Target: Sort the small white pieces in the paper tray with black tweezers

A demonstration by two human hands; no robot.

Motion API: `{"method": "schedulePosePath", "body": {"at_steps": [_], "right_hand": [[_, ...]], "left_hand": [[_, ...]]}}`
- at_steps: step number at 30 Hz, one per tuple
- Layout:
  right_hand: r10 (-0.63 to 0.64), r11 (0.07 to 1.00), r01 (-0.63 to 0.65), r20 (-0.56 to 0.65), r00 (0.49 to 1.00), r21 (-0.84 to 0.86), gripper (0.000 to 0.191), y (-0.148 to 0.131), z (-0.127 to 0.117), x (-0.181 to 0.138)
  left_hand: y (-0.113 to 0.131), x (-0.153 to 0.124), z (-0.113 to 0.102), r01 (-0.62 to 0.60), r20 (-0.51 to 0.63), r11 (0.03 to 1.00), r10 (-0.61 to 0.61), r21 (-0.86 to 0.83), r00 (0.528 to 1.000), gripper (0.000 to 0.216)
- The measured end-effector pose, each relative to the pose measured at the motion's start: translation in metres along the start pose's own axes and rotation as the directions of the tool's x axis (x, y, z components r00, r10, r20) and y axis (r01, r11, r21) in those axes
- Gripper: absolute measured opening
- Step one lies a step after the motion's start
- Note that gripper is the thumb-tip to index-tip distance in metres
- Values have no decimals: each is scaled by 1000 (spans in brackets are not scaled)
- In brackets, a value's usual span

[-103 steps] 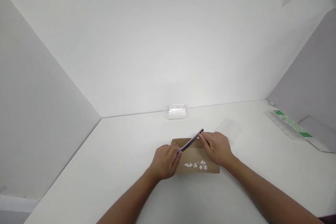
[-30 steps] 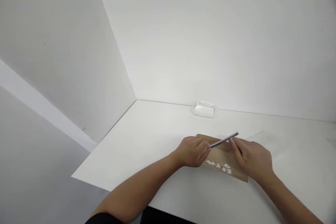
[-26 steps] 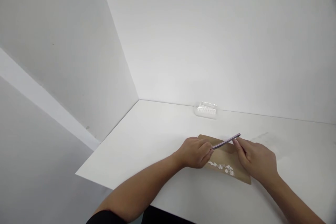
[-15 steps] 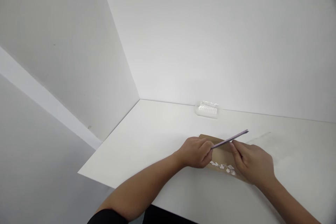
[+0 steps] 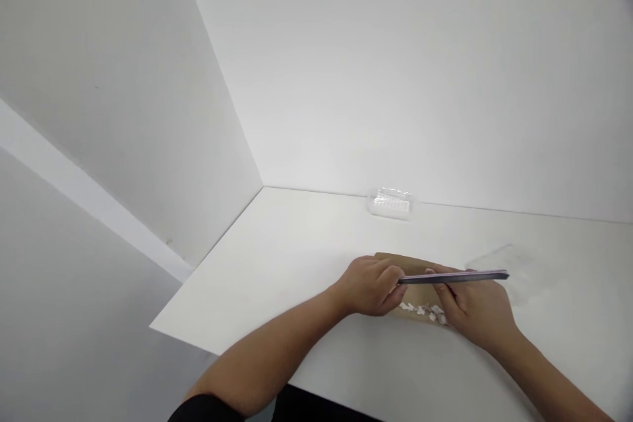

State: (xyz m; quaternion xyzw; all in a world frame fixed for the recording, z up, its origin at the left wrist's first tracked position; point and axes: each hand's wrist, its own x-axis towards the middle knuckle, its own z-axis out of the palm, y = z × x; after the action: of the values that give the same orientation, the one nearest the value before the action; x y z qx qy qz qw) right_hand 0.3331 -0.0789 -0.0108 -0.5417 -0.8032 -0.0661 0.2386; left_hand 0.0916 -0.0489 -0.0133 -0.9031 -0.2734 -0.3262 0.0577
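Pointing rightward from left hand (image 5: pixel 372 285): dark strip (image 5: pixel 455 277), long axis running crosswise.

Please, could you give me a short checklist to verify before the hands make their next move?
1. Left hand holds one end of the dark strip: ok.
2. Right hand also grips the strip: cannot tell; the strip crosses in front of it, hiding some fingers.
3. White pieces lie inside the brown tray: ok for those visible, along its near side.
4. Whole tray in view: not ok; both hands cover parts of it.
5. Clear package stands apart from both hands: ok, near the back wall.
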Motion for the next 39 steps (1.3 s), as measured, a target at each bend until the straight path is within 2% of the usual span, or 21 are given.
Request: {"method": "schedulePosePath", "body": {"at_steps": [7, 12, 19, 26, 28, 31, 33, 35, 39], "right_hand": [[82, 996, -77, -120, 989, 41, 50, 13, -1, 4], [98, 992, -81, -185, 978, 99, 42, 8, 2, 6], [7, 989, 13, -130, 992, 150, 38, -14, 1, 7], [188, 979, -174, -132, 973, 109, 43, 10, -3, 14], [152, 983, -139, -110, 982, 118, 43, 5, -2, 13], [14, 985, -4, -55, 998, 170, 37, -16, -1, 8], [-35, 981, 42, -43, 998, 188, 34, -26, -1, 7], [1, 987, 10, -70, 998, 158, 35, -25, -2, 7], [179, 983, -172, -113, 977, 72, 43, -4, -5, 11]], "left_hand": [[-5, 1, -3, 124, -34, 992, -124, 11, 992, 12], [-5, 2, 0, 76, -39, 997, -77, -24, 996, 13], [-5, 5, 0, 5, -53, 998, -8, -56, 999, 14], [-6, 6, -2, -19, -53, 998, 16, -55, 998, 16], [-7, 6, -2, -23, -55, 998, 20, -56, 998, 16], [-7, 6, -1, -32, -55, 998, 29, -60, 998, 17], [-7, 6, -2, -36, -52, 998, 33, -58, 998, 16], [-7, 7, -2, -35, -50, 998, 32, -53, 998, 16], [-8, 6, -1, -26, -46, 998, 24, -49, 999, 15]]}}
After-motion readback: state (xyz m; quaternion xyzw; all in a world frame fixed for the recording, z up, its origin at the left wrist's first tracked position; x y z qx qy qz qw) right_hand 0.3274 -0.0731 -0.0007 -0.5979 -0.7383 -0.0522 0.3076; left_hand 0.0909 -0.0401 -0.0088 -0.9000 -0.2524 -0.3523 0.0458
